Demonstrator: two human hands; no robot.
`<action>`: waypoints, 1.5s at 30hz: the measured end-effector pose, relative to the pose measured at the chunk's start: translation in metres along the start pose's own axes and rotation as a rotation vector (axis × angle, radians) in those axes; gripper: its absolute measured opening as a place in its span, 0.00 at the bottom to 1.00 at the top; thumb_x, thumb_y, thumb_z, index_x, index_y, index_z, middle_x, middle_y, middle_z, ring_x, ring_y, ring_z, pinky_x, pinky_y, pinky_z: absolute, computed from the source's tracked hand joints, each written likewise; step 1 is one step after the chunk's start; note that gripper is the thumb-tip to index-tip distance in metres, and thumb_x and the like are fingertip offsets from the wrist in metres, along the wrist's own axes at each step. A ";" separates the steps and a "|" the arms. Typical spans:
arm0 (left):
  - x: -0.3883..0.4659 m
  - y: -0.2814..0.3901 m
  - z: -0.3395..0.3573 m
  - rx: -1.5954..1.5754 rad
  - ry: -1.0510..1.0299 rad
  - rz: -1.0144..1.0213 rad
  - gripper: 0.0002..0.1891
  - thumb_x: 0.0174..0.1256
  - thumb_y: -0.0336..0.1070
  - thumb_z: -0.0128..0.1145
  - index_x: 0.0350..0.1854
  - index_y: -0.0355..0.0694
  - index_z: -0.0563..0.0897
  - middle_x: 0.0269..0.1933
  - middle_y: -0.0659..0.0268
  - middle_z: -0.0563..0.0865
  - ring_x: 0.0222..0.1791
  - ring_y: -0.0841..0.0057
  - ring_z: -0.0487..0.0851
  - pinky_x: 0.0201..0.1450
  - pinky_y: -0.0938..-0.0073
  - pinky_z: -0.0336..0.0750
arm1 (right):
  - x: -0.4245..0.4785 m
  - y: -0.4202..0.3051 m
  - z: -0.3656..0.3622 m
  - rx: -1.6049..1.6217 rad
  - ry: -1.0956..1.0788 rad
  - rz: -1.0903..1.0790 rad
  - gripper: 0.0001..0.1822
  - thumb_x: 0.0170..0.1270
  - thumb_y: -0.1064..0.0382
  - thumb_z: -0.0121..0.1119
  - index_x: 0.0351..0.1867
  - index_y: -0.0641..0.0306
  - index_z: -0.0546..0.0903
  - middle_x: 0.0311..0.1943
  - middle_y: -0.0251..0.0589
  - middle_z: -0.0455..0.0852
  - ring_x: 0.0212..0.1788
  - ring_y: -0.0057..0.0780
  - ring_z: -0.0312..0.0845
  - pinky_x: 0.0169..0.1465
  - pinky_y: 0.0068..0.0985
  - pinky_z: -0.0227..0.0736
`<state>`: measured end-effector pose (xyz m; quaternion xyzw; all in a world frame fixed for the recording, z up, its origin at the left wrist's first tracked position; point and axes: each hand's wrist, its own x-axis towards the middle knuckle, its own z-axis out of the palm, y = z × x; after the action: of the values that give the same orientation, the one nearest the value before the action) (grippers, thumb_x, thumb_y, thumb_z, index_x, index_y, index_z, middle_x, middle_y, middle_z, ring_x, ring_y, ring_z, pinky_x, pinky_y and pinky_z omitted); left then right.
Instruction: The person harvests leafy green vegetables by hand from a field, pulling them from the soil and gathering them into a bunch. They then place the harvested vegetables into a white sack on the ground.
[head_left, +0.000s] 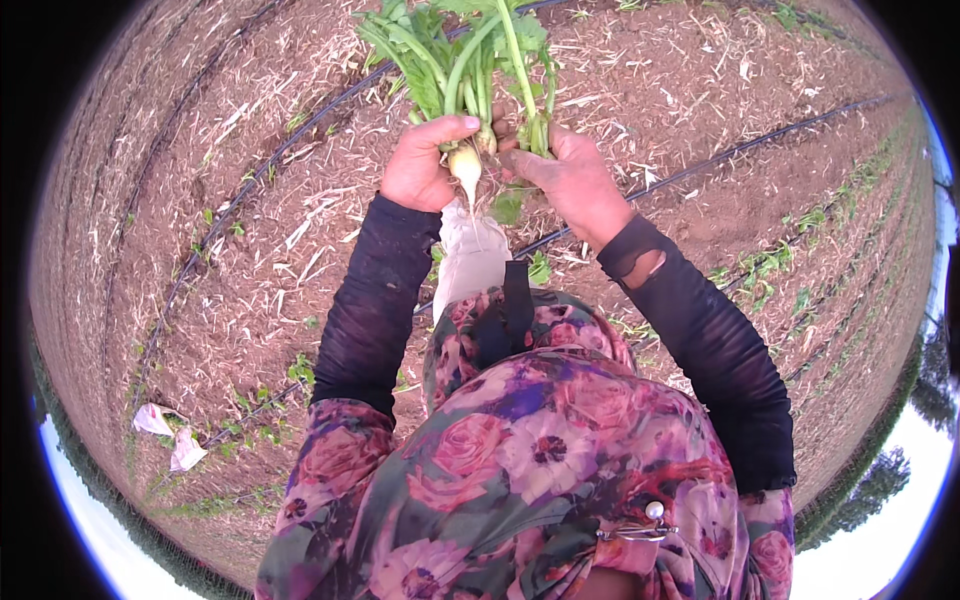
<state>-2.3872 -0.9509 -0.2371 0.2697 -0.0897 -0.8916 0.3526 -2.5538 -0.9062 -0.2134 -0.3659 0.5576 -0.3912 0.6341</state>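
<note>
My left hand (418, 169) grips a bunch of green leafy tops (424, 64), its thumb across the stems. Below that thumb hangs a pale white radish-like root (466, 169) with a thin, pointed tail. A smaller, rough root (486, 140) shows between my hands, still on its stalks. My right hand (581, 180) pinches the base of another leafy stalk (537, 135) with thumb and fingers. Some of the right fingers are hidden behind the stems. A loose green leaf (508, 206) is visible just below the hands.
Brown soil strewn with dry straw (300, 225) surrounds me. Black drip irrigation lines (720, 156) cross the field, with rows of small green plants (765, 262) to the right. Two pinkish-white bags (187, 450) lie at lower left. My light-coloured lower leg (471, 251) is below my hands.
</note>
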 end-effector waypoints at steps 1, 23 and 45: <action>-0.008 0.006 -0.022 -0.044 0.075 0.166 0.19 0.55 0.24 0.53 0.51 0.28 0.71 0.42 0.53 0.81 0.39 0.68 0.81 0.44 0.66 0.78 | 0.003 0.001 0.008 0.061 -0.028 0.042 0.11 0.56 0.68 0.60 0.41 0.69 0.80 0.30 0.35 0.82 0.31 0.19 0.78 0.36 0.21 0.73; -0.160 -0.018 -0.075 -0.185 0.412 0.711 0.24 0.49 0.27 0.52 0.53 0.27 0.70 0.47 0.50 0.80 0.49 0.59 0.78 0.57 0.62 0.71 | 0.010 0.031 0.148 -0.016 -0.433 0.220 0.06 0.56 0.70 0.61 0.35 0.68 0.81 0.28 0.33 0.82 0.31 0.16 0.75 0.34 0.18 0.70; -0.151 -0.022 -0.068 0.213 0.505 0.347 0.22 0.52 0.28 0.60 0.52 0.36 0.73 0.41 0.66 0.82 0.40 0.79 0.79 0.44 0.79 0.73 | 0.008 0.052 0.127 0.232 -0.411 0.414 0.13 0.53 0.73 0.61 0.42 0.71 0.79 0.35 0.37 0.83 0.37 0.23 0.78 0.46 0.22 0.71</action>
<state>-2.2717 -0.8301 -0.2389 0.4984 -0.1369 -0.7088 0.4801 -2.4227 -0.8877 -0.2494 -0.2413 0.4319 -0.2327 0.8373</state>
